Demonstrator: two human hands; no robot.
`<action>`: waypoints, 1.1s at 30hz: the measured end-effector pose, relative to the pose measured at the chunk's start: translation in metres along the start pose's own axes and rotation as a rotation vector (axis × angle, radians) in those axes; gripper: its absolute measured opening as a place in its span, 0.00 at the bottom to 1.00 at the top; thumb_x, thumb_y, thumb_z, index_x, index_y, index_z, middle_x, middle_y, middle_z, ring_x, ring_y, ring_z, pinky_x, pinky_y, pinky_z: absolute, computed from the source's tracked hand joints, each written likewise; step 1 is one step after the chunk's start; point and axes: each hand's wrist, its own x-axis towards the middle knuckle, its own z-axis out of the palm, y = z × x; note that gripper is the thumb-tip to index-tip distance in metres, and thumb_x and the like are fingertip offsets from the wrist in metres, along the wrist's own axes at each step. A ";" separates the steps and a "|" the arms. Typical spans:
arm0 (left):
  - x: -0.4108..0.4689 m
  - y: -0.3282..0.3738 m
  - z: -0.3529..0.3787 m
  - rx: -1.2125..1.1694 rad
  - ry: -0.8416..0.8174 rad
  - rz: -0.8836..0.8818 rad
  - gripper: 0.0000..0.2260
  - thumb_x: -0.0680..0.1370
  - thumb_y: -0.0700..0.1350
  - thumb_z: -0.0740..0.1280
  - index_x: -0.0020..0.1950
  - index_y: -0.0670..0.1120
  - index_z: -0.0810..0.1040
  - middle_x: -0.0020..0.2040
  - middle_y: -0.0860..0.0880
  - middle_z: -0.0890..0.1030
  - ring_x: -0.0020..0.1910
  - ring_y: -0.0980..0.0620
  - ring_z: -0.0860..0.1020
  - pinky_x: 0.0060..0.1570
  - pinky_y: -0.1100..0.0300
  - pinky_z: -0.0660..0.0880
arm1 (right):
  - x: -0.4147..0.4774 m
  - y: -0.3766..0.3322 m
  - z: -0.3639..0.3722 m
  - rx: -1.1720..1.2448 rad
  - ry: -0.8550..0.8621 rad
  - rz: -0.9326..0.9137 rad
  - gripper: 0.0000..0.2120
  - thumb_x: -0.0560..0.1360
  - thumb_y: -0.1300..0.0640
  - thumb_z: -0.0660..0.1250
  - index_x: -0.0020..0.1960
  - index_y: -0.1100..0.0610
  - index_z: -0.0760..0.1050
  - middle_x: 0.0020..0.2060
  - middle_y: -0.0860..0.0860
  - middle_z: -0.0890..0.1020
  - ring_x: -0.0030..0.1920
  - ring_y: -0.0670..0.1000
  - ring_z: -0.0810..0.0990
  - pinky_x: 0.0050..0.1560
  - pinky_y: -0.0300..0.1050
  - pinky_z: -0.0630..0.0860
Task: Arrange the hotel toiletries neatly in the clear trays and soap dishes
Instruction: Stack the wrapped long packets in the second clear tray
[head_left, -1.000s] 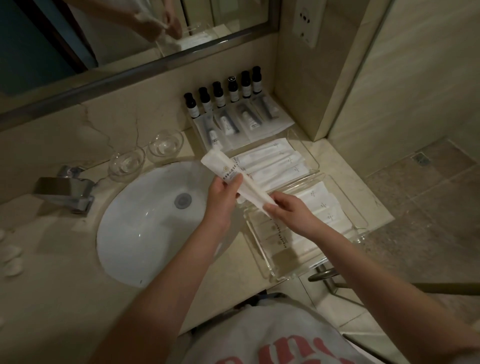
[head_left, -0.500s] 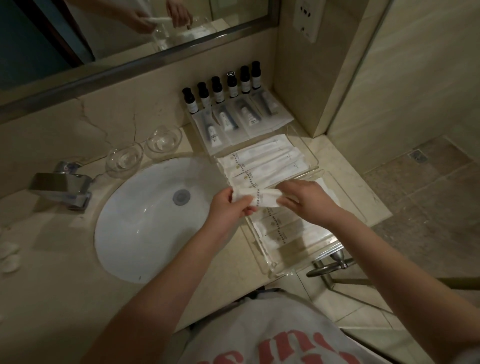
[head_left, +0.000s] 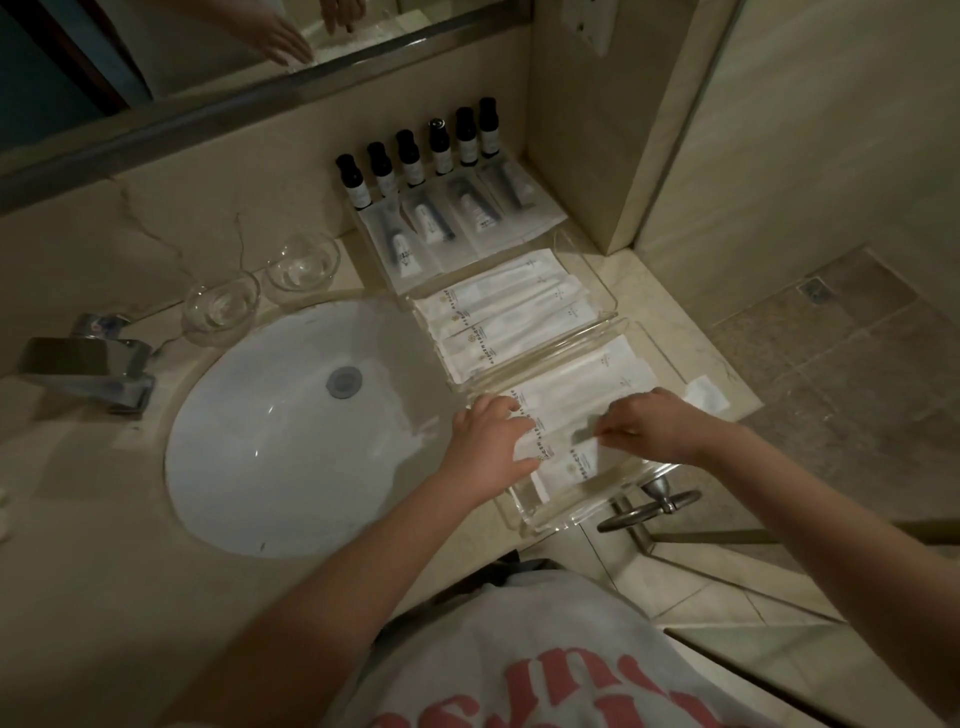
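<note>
Lowered into the tray, the packet lies flat, gripped by the fingers.

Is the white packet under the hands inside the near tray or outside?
Inside: the white packet lies flat within the near tray, between its clear walls.

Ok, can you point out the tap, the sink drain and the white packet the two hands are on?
tap (head_left: 88, 366), head view, on the top of its metal spout.
sink drain (head_left: 343, 381), head view, centre of the grey plug.
white packet (head_left: 560, 428), head view, on its uncovered middle stretch.
</note>
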 end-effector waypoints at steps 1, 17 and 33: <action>0.000 0.000 0.003 0.018 -0.010 0.009 0.22 0.75 0.55 0.66 0.68 0.52 0.72 0.71 0.49 0.66 0.72 0.48 0.59 0.67 0.51 0.57 | 0.000 -0.002 0.002 -0.013 -0.040 0.004 0.13 0.78 0.49 0.59 0.59 0.49 0.77 0.53 0.47 0.82 0.55 0.50 0.78 0.56 0.47 0.68; 0.002 -0.004 0.014 0.157 -0.022 0.056 0.22 0.77 0.50 0.64 0.70 0.53 0.69 0.72 0.49 0.64 0.72 0.48 0.58 0.69 0.51 0.54 | 0.007 -0.026 0.041 0.049 0.268 -0.189 0.05 0.65 0.53 0.71 0.41 0.48 0.84 0.31 0.49 0.77 0.32 0.51 0.77 0.27 0.42 0.73; 0.001 -0.005 0.013 0.131 0.005 0.072 0.22 0.77 0.51 0.63 0.71 0.52 0.68 0.71 0.49 0.65 0.72 0.48 0.59 0.69 0.52 0.54 | 0.001 -0.035 0.043 0.376 0.388 0.063 0.08 0.68 0.62 0.73 0.47 0.56 0.83 0.36 0.48 0.77 0.34 0.46 0.73 0.36 0.41 0.70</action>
